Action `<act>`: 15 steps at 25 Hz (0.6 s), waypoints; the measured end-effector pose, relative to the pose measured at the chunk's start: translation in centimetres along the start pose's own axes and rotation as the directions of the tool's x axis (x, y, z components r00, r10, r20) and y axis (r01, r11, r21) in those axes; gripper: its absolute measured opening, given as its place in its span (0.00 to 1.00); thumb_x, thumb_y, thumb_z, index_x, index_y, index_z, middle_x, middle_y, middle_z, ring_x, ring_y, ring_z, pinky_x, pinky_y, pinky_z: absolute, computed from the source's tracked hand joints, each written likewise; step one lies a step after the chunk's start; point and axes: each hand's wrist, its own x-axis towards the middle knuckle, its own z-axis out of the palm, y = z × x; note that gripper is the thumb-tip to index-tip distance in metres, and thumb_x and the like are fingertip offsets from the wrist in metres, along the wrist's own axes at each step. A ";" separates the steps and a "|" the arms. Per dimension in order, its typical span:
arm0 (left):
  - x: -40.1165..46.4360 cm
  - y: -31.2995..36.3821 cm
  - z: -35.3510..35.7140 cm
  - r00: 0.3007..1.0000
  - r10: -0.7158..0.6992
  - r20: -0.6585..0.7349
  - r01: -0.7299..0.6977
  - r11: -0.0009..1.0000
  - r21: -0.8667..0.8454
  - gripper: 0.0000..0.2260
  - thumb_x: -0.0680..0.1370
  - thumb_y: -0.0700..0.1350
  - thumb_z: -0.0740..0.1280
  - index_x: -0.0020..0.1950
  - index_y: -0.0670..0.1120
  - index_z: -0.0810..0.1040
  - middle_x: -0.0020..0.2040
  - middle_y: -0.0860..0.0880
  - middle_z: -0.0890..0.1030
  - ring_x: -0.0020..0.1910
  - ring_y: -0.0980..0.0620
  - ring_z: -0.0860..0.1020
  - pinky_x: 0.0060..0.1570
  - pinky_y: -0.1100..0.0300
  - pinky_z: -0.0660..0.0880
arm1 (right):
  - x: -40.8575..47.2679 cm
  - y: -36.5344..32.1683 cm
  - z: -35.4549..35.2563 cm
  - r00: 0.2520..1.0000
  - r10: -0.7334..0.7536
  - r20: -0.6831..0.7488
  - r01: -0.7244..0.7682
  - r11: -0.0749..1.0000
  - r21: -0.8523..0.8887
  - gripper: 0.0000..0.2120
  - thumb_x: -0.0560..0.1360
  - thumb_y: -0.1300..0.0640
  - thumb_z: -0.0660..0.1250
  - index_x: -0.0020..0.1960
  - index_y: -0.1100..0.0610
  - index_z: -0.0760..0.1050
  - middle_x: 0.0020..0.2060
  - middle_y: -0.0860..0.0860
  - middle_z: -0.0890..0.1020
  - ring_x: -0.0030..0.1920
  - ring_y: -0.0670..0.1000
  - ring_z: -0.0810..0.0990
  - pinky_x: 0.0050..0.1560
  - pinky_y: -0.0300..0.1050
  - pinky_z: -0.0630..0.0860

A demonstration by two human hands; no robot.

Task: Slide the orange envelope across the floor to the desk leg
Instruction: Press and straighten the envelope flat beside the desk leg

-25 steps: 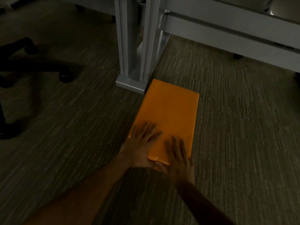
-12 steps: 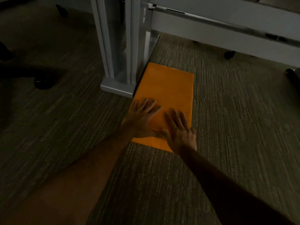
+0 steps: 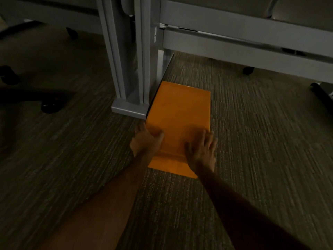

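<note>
The orange envelope (image 3: 180, 116) lies flat on the carpet, its left long edge against the foot of the grey desk leg (image 3: 129, 69). My left hand (image 3: 146, 139) rests at the envelope's left edge, thumb on top and fingers down along the side. On the envelope's right edge sits my right hand (image 3: 202, 150), fingers spread and pressing flat. The envelope's flap end shows between my wrists, toward me.
A black office chair base with casters (image 3: 48, 106) stands at left. A grey desk rail (image 3: 243, 40) runs along the back right, with a caster (image 3: 248, 70) under it and a dark object (image 3: 322, 94) at the far right edge. Striped carpet (image 3: 261, 141) covers the floor.
The envelope has slid forward and left until it sits alongside the desk leg's foot. Both hands have moved apart from its middle to its left and right edges.
</note>
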 end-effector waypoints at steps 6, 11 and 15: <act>0.9 -1.4 -1.9 0.941 -0.115 0.319 0.212 0.934 -0.288 0.43 0.63 0.70 0.74 0.75 0.58 0.67 0.71 0.47 0.75 0.67 0.41 0.74 0.64 0.44 0.70 | 0.6 0.9 -1.7 0.952 0.244 0.186 -0.306 0.800 0.516 0.50 0.71 0.33 0.70 0.81 0.40 0.43 0.78 0.57 0.63 0.71 0.65 0.69 0.66 0.65 0.71; 0.7 -1.6 -3.6 0.862 -0.153 0.482 0.352 0.866 -0.355 0.38 0.67 0.64 0.77 0.73 0.55 0.69 0.69 0.46 0.76 0.60 0.40 0.76 0.46 0.43 0.81 | -0.1 1.3 -1.9 0.980 0.107 0.167 -0.156 0.936 0.316 0.50 0.70 0.24 0.61 0.79 0.36 0.34 0.79 0.58 0.61 0.72 0.67 0.67 0.67 0.69 0.67; 0.1 -1.3 -3.9 0.852 -0.138 0.504 0.391 0.809 -0.439 0.38 0.69 0.60 0.77 0.75 0.58 0.66 0.71 0.45 0.74 0.63 0.38 0.75 0.35 0.47 0.81 | -0.1 1.8 -3.0 0.939 0.067 0.338 -0.180 0.932 0.315 0.56 0.60 0.21 0.68 0.73 0.25 0.33 0.79 0.59 0.57 0.66 0.73 0.71 0.46 0.70 0.81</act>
